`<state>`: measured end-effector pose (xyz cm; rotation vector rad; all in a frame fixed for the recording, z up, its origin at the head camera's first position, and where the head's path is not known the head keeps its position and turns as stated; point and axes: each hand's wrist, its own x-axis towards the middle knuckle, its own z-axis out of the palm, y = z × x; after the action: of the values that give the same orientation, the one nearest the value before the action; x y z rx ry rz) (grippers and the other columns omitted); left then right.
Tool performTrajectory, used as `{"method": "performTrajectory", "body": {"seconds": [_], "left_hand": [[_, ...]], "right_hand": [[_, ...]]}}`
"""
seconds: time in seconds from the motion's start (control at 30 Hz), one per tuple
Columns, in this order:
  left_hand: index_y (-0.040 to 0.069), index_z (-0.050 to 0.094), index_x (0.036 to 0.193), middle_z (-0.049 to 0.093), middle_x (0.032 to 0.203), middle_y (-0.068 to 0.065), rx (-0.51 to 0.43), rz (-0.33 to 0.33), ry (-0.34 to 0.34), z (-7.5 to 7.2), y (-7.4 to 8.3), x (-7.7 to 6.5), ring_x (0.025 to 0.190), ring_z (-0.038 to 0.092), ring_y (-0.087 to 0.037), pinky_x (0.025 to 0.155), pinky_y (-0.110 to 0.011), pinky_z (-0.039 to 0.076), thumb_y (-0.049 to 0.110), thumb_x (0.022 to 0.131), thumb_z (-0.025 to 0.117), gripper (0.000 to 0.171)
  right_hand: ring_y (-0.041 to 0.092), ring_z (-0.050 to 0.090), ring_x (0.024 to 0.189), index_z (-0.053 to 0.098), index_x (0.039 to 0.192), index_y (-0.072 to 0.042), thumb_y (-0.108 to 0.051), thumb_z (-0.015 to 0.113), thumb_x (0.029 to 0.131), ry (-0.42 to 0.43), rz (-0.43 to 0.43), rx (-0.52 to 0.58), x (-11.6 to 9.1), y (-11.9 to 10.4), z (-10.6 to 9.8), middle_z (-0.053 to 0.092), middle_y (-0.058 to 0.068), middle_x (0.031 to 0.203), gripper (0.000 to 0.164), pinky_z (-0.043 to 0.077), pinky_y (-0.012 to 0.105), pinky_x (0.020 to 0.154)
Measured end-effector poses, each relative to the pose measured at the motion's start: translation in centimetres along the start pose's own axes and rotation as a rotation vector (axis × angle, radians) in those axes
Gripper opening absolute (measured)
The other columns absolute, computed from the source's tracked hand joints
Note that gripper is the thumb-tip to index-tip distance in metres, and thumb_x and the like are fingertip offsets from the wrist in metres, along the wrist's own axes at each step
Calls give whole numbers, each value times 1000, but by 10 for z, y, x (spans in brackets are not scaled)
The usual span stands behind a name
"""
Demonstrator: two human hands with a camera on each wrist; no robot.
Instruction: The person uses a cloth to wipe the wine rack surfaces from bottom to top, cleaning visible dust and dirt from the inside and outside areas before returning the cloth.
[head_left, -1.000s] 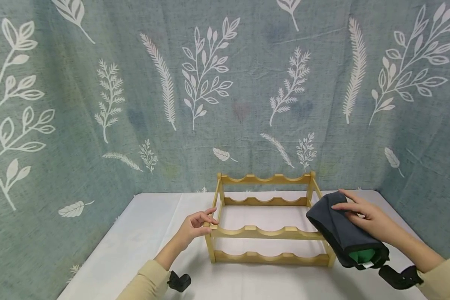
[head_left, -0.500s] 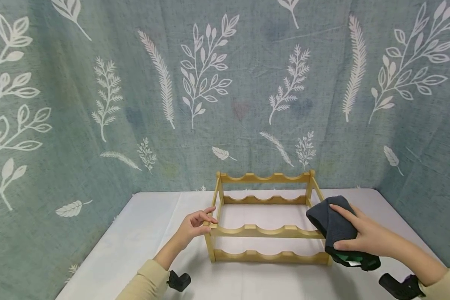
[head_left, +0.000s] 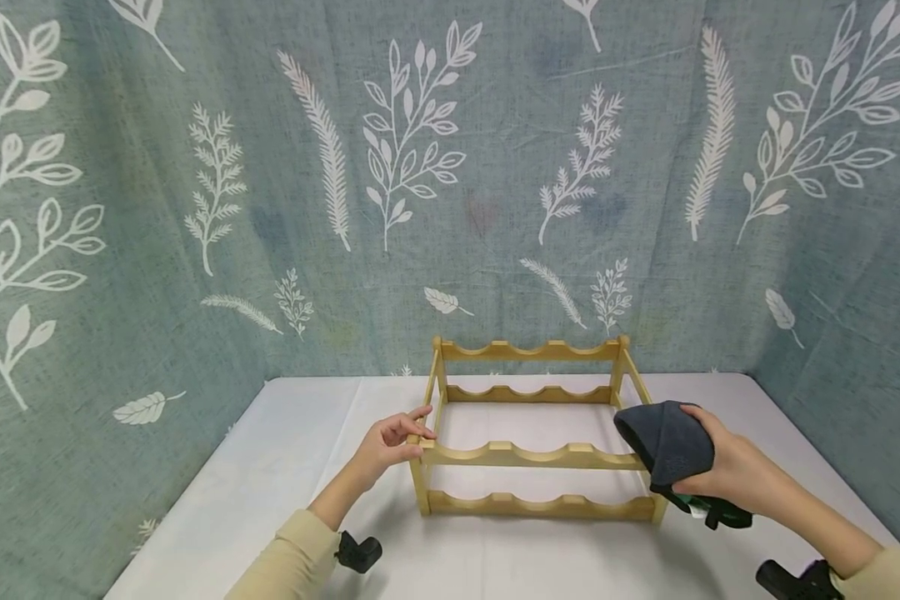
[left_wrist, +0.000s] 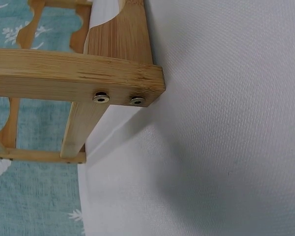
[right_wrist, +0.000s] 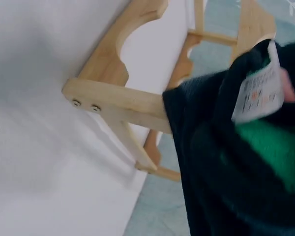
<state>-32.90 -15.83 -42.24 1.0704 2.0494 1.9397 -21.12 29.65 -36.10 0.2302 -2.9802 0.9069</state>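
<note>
Two-handed: gripping dark cloth point(head_left: 671, 443) inside right hand point(head_left: 737, 468) (at right end of wooden rack point(head_left: 506, 455)), pinching rack's left corner with left hand point(head_left: 388, 443).

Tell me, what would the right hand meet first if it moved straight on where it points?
The right hand, holding the dark cloth, would likely meet the wooden rack first, at its right end; whether the cloth touches it is unclear.

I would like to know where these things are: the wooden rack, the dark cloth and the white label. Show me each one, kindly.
Wooden rack point(head_left: 501, 455): head view, on its upper front rail.
Dark cloth point(head_left: 673, 442): head view, on its outer side.
White label point(right_wrist: 258, 96): right wrist view, on its printed face.
</note>
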Motion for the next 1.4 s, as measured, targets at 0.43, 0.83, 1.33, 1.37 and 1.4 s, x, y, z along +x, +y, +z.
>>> {"method": "performTrajectory", "body": {"seconds": [0.43,0.83,1.33,1.37,1.4], "left_hand": [[13,64,93,67,103,11,16,-13,6,-1,1,1,129,35,-2,99,-16,32,5,83,64,13],[14,64,93,67,103,9,-1,-1,-2,0,0,1,129,35,0,99,-15,31,7,84,64,12],[14,64,93,67,105,6,0,-15,12,0,0,0,127,35,1,99,-16,31,7,83,64,12],[13,64,93,66,105,7,4,-19,15,0,0,0,127,35,1,99,-16,31,7,83,64,12],[12,64,93,65,107,9,8,-21,17,1,0,0,127,36,1,99,-15,31,7,83,64,11]], "right_hand": [[51,43,107,36,134,7,-34,63,85,-22,-79,-21,-6,5,-9,36,33,124,69,43,59,75],[46,36,115,54,124,-3,-29,68,79,207,-184,-266,-3,-16,-5,47,23,126,54,28,65,85],[43,55,90,39,134,-10,-43,75,70,122,-47,-115,-1,-11,15,45,29,113,81,48,50,64],[40,56,88,39,134,-10,-40,76,70,133,-49,-110,-1,-9,15,46,28,111,79,48,48,62],[38,56,87,39,134,-10,-36,76,70,142,-52,-108,-2,-8,16,45,27,110,78,48,47,62]]}}
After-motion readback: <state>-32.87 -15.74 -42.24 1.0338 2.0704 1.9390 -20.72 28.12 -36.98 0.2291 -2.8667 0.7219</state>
